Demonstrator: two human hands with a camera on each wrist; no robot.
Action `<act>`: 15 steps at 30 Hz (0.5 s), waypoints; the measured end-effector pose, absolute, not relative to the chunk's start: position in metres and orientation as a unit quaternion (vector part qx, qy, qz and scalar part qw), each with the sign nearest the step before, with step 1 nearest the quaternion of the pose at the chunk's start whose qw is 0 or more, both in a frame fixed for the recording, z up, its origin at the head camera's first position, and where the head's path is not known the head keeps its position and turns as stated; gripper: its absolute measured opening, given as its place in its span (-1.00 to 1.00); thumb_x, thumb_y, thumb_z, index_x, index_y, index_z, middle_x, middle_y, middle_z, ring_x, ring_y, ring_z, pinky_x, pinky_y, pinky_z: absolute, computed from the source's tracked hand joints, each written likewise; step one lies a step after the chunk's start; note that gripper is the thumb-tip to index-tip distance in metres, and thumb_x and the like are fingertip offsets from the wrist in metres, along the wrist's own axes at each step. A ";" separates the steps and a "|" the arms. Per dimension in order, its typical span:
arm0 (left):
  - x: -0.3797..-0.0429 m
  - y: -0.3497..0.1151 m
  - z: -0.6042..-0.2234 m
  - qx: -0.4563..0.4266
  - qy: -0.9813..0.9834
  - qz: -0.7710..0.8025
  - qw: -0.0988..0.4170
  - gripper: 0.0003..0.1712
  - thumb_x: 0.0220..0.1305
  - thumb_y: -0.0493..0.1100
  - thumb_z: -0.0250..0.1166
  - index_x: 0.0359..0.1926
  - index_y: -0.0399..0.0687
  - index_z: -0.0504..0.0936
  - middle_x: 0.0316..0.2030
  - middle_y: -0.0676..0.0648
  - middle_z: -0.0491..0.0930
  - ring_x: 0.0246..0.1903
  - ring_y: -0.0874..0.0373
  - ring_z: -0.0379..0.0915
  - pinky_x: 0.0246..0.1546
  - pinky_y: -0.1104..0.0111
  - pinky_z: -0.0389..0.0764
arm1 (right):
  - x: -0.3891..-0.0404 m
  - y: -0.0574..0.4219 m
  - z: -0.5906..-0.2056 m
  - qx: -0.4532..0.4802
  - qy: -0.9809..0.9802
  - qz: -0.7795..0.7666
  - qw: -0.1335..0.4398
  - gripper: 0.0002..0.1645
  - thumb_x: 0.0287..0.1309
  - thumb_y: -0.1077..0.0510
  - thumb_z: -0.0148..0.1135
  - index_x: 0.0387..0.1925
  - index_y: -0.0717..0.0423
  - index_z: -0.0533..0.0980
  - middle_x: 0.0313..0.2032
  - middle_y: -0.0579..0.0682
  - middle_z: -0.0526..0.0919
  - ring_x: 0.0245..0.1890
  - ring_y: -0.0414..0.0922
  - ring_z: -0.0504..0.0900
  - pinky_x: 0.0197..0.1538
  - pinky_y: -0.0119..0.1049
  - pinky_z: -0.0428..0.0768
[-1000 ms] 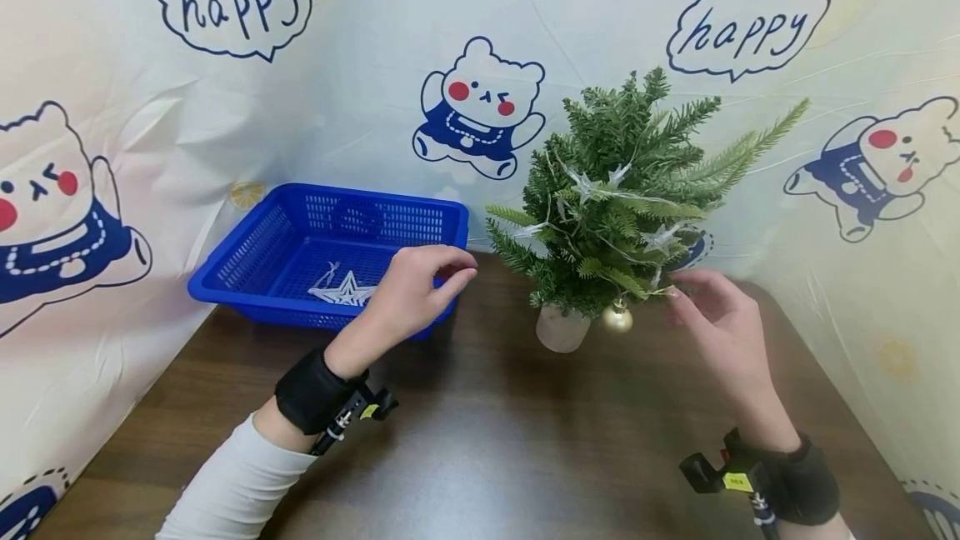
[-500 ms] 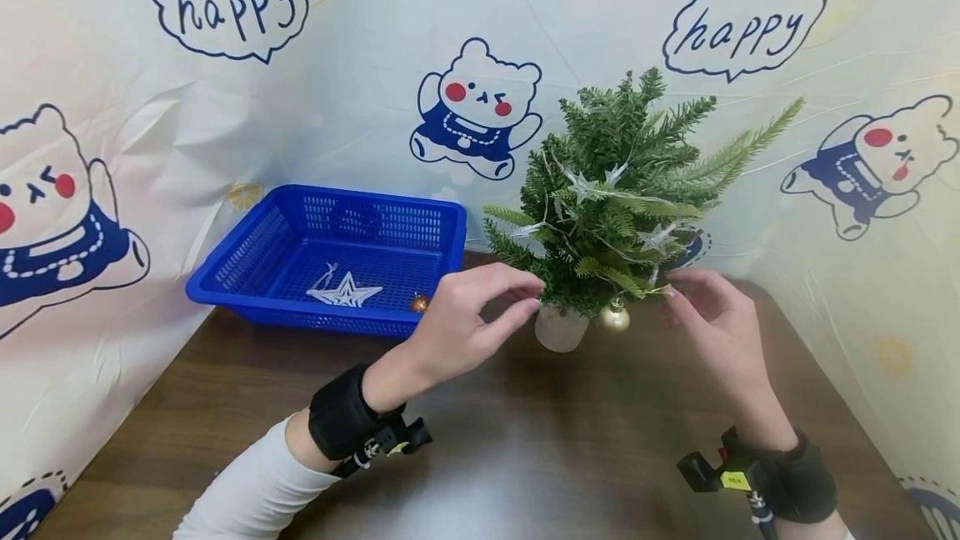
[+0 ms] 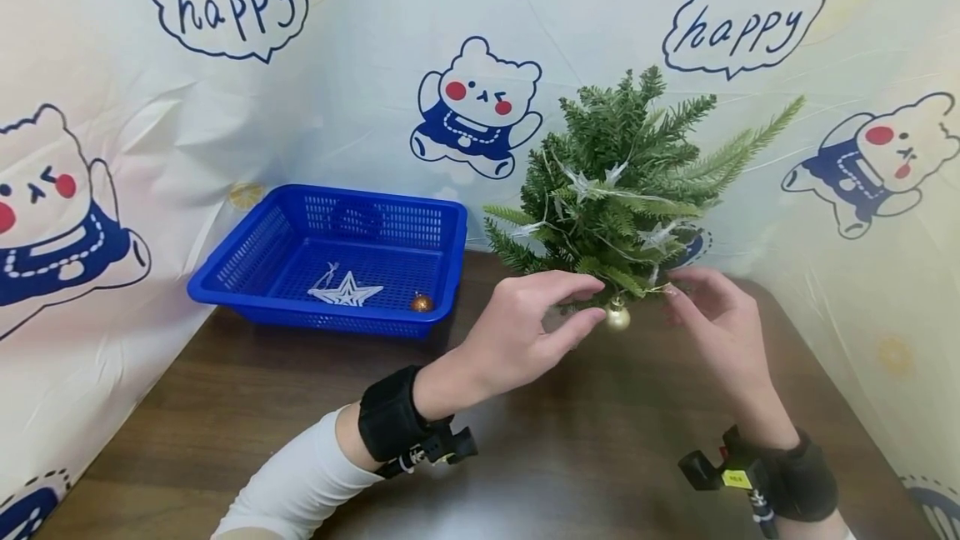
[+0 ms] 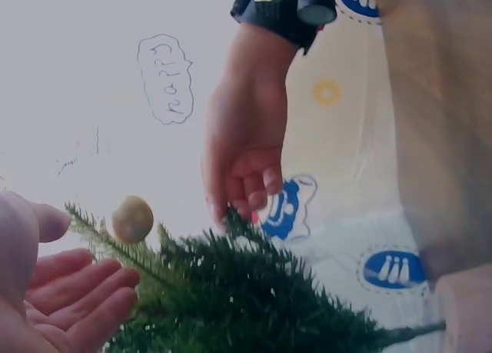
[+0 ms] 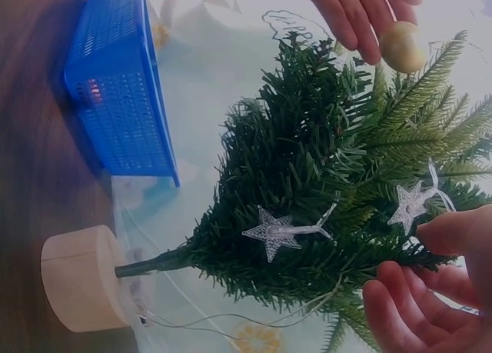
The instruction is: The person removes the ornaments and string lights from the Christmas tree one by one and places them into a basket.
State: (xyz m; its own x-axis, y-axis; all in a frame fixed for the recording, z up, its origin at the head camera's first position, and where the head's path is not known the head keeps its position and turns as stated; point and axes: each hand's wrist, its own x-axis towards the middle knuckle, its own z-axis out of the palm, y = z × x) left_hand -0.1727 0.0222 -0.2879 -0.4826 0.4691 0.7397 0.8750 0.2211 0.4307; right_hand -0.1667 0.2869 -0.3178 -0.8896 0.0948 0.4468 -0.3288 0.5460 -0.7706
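A: Where is the gold bauble (image 3: pixel 617 316)?
B: Low on the front of the small artificial fir (image 3: pixel 637 165), hanging just under a branch.

A: And the hands?
B: Left hand (image 3: pixel 517 336) beside the bauble, thumb and fingers parted, nothing in them. Left wrist view shows a gap to the bauble. Right hand (image 3: pixel 716 319) pinches a branch tip (image 5: pixel 421 256) on the near right side, thumb against fingers.

A: Progress?
B: Part done, I judge. Clear star lights (image 3: pixel 581 184) are strung among the branches on thin wire, and the gold bauble is up. Whether its loop sits securely, I cannot tell.

A: What is left?
B: By the look of it, two pieces: a white star ornament (image 3: pixel 348 290) with a ribbon loop, and an orange bauble (image 3: pixel 422 302). Both lie in the blue basket (image 3: pixel 322 319), left of the tree.

A: Further out?
B: Fir upright on a round wooden base (image 5: pixel 81 280), fullest in the right wrist view; brown wood-grain counter (image 3: pixel 225 423) beneath. Behind, a pale backdrop (image 3: pixel 360 65) printed with bears and "happy" bubbles.
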 end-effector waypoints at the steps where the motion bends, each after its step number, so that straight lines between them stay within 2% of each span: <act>1: -0.172 0.025 -0.288 -0.446 -0.747 -0.435 0.234 -0.65 0.32 -0.04 0.21 -0.01 -0.17 0.64 -0.11 -0.05 0.70 -0.17 0.26 0.61 -0.13 0.57 0.53 | -0.167 0.287 -0.318 0.069 -0.850 0.470 0.225 -0.69 0.27 0.11 0.17 -0.01 0.14 0.53 -0.44 -0.14 0.66 -0.48 -0.15 0.66 -0.36 -0.35 0.64; 10: -0.170 0.041 -0.290 -0.415 -0.738 -0.489 0.212 -0.65 0.28 -0.02 0.24 -0.05 -0.18 0.61 -0.15 -0.09 0.70 -0.16 0.29 0.61 -0.11 0.63 0.52 | -0.166 0.285 -0.317 0.066 -0.855 0.464 0.222 -0.68 0.26 0.07 0.17 -0.01 0.12 0.53 -0.41 -0.08 0.67 -0.48 -0.15 0.66 -0.35 -0.38 0.64; 15: -0.171 0.047 -0.290 -0.408 -0.728 -0.513 0.203 -0.69 0.27 -0.03 0.26 -0.11 -0.17 0.61 -0.21 -0.08 0.70 -0.18 0.30 0.62 -0.13 0.63 0.53 | -0.166 0.284 -0.316 0.060 -0.855 0.465 0.222 -0.66 0.25 0.08 0.18 0.01 0.14 0.53 -0.43 -0.16 0.67 -0.48 -0.17 0.66 -0.35 -0.39 0.63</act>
